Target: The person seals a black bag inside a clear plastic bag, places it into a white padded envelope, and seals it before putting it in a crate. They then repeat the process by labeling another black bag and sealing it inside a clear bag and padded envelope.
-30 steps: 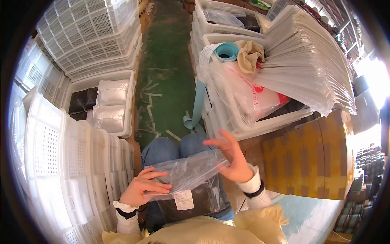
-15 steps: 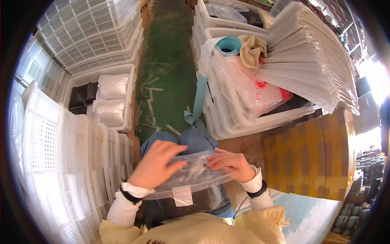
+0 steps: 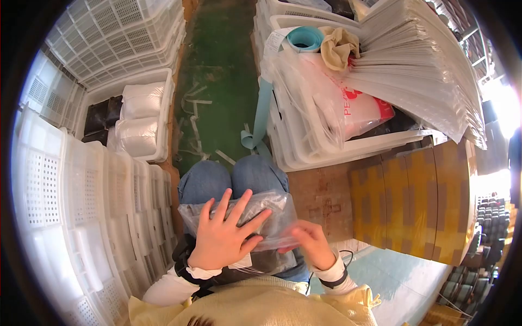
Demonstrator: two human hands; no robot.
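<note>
The left hand (image 3: 225,233) lies palm down on the clear plastic bag (image 3: 283,209), its fingers spread wide and flat, so it grips nothing. The right hand (image 3: 312,244) is at the right edge of this bag, with fingers bent and close together; they are a little blurred, and I cannot tell if they pinch the plastic or only touch it. The bag rests across the lap, over the blue jeans (image 3: 206,182), and a dark area shows at its lower part. A white label (image 3: 242,262) is partly covered by the left hand. In front and to the right stands a white crate (image 3: 375,146) — above it are a light blue roll (image 3: 303,39), a beige cloth (image 3: 338,49) and a thick fan of white sheets (image 3: 418,65). Nearer, there are boxes with brown tape (image 3: 413,201). On the left side, white crates (image 3: 81,179) stand in a row.
</note>
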